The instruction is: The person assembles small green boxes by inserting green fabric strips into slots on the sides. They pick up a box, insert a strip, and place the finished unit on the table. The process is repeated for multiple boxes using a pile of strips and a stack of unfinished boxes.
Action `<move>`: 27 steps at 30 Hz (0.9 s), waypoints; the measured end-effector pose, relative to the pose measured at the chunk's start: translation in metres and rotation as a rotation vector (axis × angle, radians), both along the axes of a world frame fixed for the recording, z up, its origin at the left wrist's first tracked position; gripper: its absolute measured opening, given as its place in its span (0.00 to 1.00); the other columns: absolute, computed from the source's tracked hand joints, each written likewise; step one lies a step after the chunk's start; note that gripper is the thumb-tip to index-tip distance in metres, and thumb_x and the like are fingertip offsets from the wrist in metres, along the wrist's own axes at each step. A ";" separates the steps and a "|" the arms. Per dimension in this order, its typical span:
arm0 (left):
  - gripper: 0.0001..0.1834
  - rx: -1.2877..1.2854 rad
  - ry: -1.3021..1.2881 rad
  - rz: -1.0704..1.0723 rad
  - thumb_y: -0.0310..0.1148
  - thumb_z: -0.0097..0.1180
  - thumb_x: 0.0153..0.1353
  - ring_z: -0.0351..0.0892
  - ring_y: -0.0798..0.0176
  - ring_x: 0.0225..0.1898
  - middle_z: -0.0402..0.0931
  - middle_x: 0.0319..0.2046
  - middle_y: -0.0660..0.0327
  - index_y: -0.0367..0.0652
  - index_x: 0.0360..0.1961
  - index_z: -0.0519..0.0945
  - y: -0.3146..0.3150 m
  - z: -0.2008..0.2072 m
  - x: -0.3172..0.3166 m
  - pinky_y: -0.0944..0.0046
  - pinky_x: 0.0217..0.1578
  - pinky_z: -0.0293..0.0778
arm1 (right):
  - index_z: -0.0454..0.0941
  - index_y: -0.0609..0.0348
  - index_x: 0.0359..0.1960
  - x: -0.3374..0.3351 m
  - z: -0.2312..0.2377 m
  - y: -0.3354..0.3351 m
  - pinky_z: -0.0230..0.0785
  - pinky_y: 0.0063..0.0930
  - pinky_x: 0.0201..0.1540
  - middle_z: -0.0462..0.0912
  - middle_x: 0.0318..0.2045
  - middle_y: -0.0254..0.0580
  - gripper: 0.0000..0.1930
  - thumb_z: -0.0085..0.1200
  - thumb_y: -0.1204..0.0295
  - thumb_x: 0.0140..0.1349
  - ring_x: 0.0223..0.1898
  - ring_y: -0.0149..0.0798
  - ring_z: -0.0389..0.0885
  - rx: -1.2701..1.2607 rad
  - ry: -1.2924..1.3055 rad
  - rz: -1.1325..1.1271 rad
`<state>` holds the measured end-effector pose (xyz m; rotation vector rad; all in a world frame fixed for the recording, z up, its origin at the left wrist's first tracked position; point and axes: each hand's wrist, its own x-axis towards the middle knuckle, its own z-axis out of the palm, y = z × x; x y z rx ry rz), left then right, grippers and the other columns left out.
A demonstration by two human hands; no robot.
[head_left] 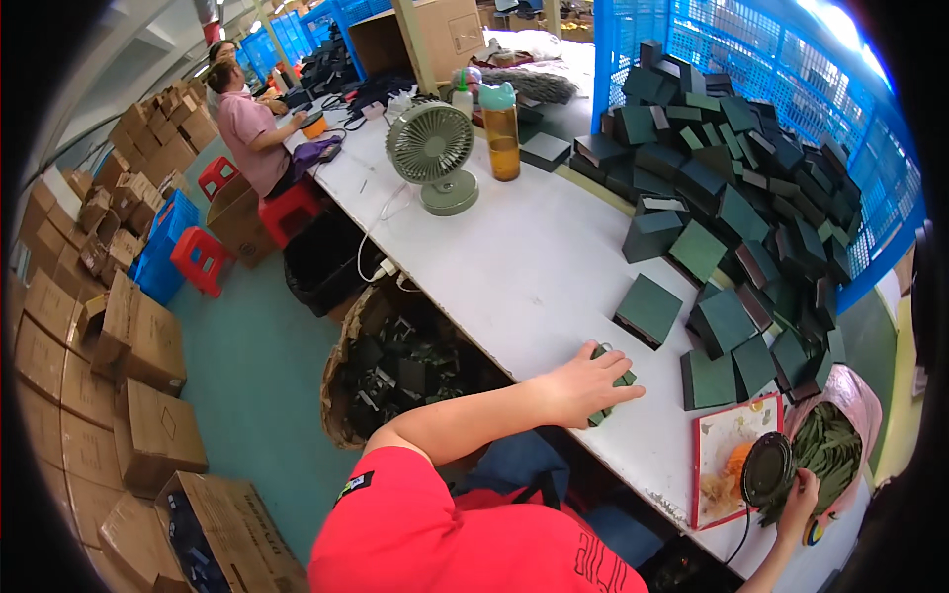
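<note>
My left hand (585,387) lies with fingers spread over a small dark green piece (623,379) at the table's near edge, covering most of it. A dark green box (648,310) sits just beyond it. At the lower right, the fingers of my right hand (803,502) are closed beside a black round dish-like thing (767,468) with a cable. Whatever they pinch is too small to make out. Next to that hand, a pink bag (858,395) holds many green strips (828,447). A red-rimmed tray (708,457) with orange stuff on it lies under the black round thing.
Many dark green boxes (736,212) are heaped at the right against a blue plastic crate (771,59). A green fan (431,148) and an orange-filled bottle (501,133) stand farther back. A wide basket (341,395) of dark pieces is left of the table; a person (252,128) sits beyond.
</note>
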<state>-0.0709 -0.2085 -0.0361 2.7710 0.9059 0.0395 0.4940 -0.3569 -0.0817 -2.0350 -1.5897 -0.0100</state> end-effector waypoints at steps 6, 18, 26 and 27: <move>0.52 0.006 -0.060 0.108 0.43 0.76 0.41 0.59 0.46 0.68 0.64 0.63 0.52 0.55 0.69 0.64 -0.006 0.001 0.014 0.25 0.64 0.55 | 0.77 0.67 0.37 0.003 0.001 0.001 0.66 0.27 0.36 0.76 0.32 0.40 0.03 0.56 0.82 0.62 0.31 0.34 0.73 -0.005 0.041 -0.052; 0.54 -0.060 -0.176 0.187 0.43 0.76 0.41 0.57 0.45 0.69 0.61 0.66 0.55 0.55 0.71 0.61 -0.015 -0.008 0.012 0.29 0.60 0.61 | 0.76 0.62 0.40 0.035 0.002 -0.010 0.56 0.17 0.20 0.73 0.23 0.27 0.07 0.52 0.70 0.72 0.21 0.18 0.69 -0.010 0.455 -0.221; 0.56 -0.014 -0.196 0.189 0.44 0.77 0.40 0.55 0.42 0.70 0.59 0.67 0.50 0.54 0.71 0.61 -0.018 -0.018 0.013 0.23 0.61 0.58 | 0.75 0.64 0.36 0.042 0.000 -0.008 0.63 0.21 0.32 0.73 0.26 0.31 0.09 0.62 0.72 0.64 0.29 0.25 0.68 -0.072 0.159 -0.094; 0.56 -0.016 -0.197 0.191 0.44 0.77 0.40 0.55 0.42 0.70 0.59 0.67 0.50 0.54 0.71 0.61 -0.019 -0.016 0.012 0.23 0.61 0.58 | 0.77 0.65 0.39 0.038 0.006 -0.008 0.63 0.21 0.33 0.77 0.30 0.33 0.09 0.61 0.72 0.64 0.32 0.26 0.71 -0.138 0.149 -0.117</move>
